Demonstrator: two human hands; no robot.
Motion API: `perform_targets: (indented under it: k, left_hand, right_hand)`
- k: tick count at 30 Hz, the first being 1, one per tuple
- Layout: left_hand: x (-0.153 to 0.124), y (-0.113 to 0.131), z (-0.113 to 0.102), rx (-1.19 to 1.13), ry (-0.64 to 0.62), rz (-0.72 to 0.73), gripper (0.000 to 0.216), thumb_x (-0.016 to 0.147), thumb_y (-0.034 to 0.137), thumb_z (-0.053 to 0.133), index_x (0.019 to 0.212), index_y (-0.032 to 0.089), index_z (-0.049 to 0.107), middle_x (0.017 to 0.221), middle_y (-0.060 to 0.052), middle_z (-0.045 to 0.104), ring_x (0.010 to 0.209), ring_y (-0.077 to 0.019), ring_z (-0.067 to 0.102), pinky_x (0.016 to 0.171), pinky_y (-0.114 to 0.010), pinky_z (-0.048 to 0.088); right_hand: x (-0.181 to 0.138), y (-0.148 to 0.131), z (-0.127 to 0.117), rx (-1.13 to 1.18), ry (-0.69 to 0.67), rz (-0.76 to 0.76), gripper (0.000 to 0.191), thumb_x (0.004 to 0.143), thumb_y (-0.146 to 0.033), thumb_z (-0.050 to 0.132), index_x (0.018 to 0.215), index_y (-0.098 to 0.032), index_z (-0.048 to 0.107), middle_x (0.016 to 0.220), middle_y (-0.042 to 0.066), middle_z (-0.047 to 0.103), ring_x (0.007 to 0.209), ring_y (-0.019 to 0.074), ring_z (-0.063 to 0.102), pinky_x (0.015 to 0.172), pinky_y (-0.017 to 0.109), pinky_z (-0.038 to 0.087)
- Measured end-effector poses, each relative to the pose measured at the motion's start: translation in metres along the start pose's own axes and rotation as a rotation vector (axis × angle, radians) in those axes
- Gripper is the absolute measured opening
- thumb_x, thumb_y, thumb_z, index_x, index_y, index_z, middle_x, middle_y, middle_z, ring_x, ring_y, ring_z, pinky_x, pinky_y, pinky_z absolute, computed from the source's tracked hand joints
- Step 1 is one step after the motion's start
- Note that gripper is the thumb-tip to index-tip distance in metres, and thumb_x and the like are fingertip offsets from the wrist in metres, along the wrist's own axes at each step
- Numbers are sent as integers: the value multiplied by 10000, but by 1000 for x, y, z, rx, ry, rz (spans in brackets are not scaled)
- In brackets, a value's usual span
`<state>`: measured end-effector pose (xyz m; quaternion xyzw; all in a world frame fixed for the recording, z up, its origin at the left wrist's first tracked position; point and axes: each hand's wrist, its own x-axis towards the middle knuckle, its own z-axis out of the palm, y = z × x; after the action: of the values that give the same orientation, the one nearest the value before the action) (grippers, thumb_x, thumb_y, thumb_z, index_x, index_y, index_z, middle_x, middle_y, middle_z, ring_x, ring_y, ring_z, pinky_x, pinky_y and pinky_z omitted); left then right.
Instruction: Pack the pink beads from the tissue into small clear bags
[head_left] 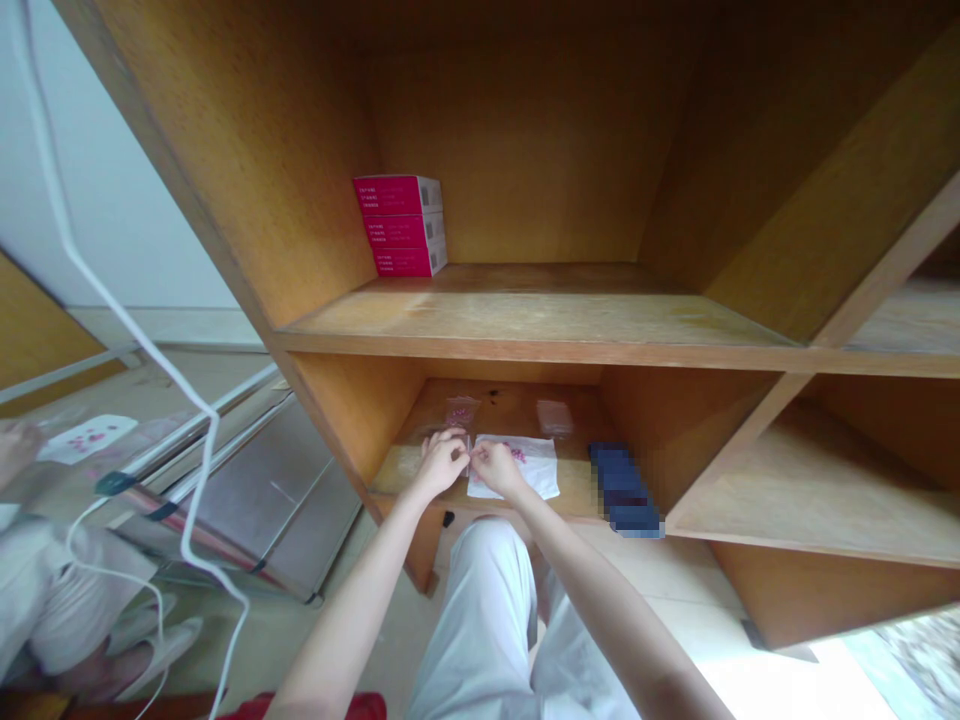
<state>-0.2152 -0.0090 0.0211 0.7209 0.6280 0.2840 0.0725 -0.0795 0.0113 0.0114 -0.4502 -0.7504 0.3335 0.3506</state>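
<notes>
Both my hands reach into the low compartment of a wooden shelf unit [525, 340]. My left hand [442, 462] and my right hand [496, 467] are closed in pinches and meet over the left edge of a white sheet [536, 475] lying on the shelf board. Between the fingertips sits something small and pale that I cannot make out. A few small pink pieces [517, 454] lie on the sheet near my right hand. Two small clear bags, one [462, 410] with pink bits inside and one [555, 417] that looks empty, lie further back.
Three pink boxes [403, 226] are stacked at the back left of the upper shelf. A blurred dark blue object [624, 490] lies at the right of the low compartment. White cables [135, 340] hang at left. Another person's legs [82, 610] are at lower left beside grey panels [255, 500].
</notes>
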Motion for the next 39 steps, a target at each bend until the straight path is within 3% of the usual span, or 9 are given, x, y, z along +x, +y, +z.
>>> perform_targets:
  k: [10,12,15,18,26,29,33,35,39]
  left_hand:
    - [0,4,-5,81,50,-50,163,659,191,525,500,170,495,1038,-24,581,951,-222,495,896,-417,311]
    - [0,5,-5,70,40,-46,163,672,196,507,511,175,504,1031,-22,586,958,-223,495,912,-436,294]
    - [1,6,-3,60,19,-33,159,688,201,487,534,179,521,1029,-25,589,973,-225,493,930,-463,268]
    - [1,6,-1,56,21,-20,178,708,218,470,545,180,530,1026,-26,592,982,-226,491,931,-470,267]
    - [-2,6,-4,28,133,7,192,706,187,466,517,178,503,945,-23,618,926,-206,518,976,-480,205]
    - [-6,4,-4,-79,123,95,90,698,153,462,701,189,544,983,-26,597,976,-185,504,994,-438,220]
    - [-10,-3,-4,-204,-8,175,501,663,199,553,1145,192,415,1188,-74,483,1112,-199,421,968,-380,298]
    - [-10,-5,-5,-207,-88,181,636,637,262,615,1218,211,360,1250,-80,435,1162,-225,373,994,-401,260]
    - [-8,-7,-5,-235,-154,159,655,624,349,653,1218,248,395,1260,-64,442,1181,-239,355,1016,-420,217]
  right_hand:
    - [1,5,-1,-83,92,66,102,666,-201,501,572,-166,521,511,-8,538,501,105,488,499,192,323]
    - [1,8,2,-73,133,30,33,661,-192,510,650,-170,532,551,-9,543,521,110,489,512,199,330]
    - [2,10,8,-45,195,-74,126,654,-136,493,768,-176,528,643,-6,546,579,120,494,556,213,354]
    - [5,10,13,-26,225,-218,171,673,-71,418,721,-177,544,735,21,533,662,127,495,622,230,380]
    - [8,7,8,-24,36,-334,319,671,-6,388,743,-173,650,791,60,620,739,145,533,699,240,391]
    - [10,5,4,-1,6,-306,282,683,-31,399,701,-165,646,727,38,629,674,132,527,637,218,383]
    - [12,5,-3,34,-18,-196,215,716,-129,439,614,-146,628,582,4,593,567,109,493,535,192,346]
    - [12,5,-7,64,-26,-143,198,717,-187,474,614,-138,636,549,-3,582,535,105,484,510,191,334]
    - [11,5,-11,278,-83,-98,199,694,-287,541,699,-137,673,668,24,643,588,127,532,544,213,379]
